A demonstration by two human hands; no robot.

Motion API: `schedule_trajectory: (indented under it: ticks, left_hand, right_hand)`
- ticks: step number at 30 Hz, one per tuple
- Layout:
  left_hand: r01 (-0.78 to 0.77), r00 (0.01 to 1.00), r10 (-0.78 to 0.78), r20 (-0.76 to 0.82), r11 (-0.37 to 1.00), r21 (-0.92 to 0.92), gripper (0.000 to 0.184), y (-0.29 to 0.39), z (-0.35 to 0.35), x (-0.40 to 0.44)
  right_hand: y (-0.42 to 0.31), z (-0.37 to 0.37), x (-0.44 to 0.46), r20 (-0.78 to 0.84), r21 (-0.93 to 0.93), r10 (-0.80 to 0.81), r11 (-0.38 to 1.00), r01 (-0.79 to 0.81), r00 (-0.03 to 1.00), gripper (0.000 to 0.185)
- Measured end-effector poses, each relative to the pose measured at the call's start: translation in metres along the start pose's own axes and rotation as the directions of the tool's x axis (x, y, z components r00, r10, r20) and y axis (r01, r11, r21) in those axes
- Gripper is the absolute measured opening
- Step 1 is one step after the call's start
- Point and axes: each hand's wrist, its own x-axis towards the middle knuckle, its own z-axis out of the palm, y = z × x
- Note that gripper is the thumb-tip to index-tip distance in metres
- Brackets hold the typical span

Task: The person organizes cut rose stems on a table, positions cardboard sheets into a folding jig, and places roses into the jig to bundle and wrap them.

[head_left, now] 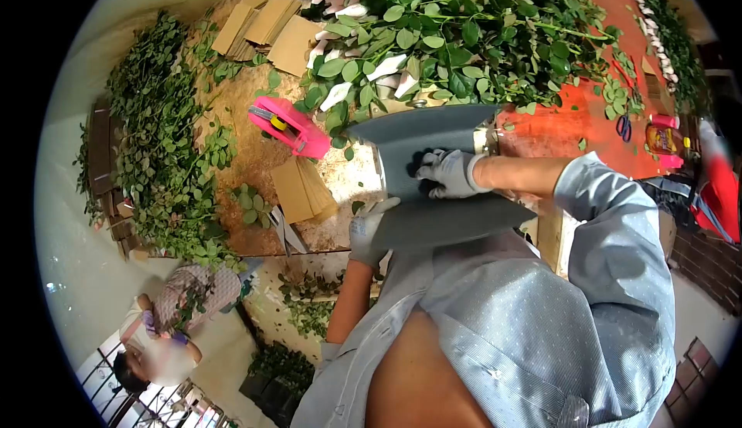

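A dark grey curved sheet, bent like a trough, lies at the table's front edge before my body. My left hand, in a pale glove, holds its near left edge with the thumb stretched along the rim; the other fingers are partly hidden. Inside the trough, my gloved right hand is closed, its fingers curled over a dark patch. Whether that patch is shadow or a held thing is unclear. Left of the sheet are a pink tape dispenser, cardboard pieces and scissors.
Leafy stems with white wrapped ends fill the table's far side. More foliage lies at left, near stacked cardboard. Blue-handled scissors and a bottle lie at right. Another person stands lower left.
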Motion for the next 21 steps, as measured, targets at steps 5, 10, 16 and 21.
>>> schedule_trajectory:
  ticks: [5, 10, 16, 21]
  left_hand:
    - [-0.072, 0.995, 0.061, 0.075, 0.987, 0.146, 0.027, -0.026, 0.016, 0.000]
    - [-0.045, 0.995, 0.037, 0.092, 0.996, 0.082, 0.025, -0.023, 0.008, 0.002]
    - [0.093, 0.975, -0.062, 0.212, 0.986, -0.137, 0.030, -0.039, -0.037, 0.009]
    - [0.278, 0.944, -0.187, 0.271, 0.893, -0.353, 0.034, 0.026, -0.100, 0.070]
  right_hand:
    - [0.020, 0.045, 0.032, -0.412, -0.374, -0.296, 0.917, 0.136, 0.862, 0.062]
    - [0.038, 0.068, 0.046, -0.535, -0.387, -0.392, 0.901, 0.195, 0.748, 0.064]
    - [0.036, 0.064, 0.041, -0.531, -0.409, -0.393, 0.895, 0.179, 0.751, 0.062]
    - [0.034, 0.065, 0.042, -0.506, -0.410, -0.384, 0.895, 0.176, 0.773, 0.059]
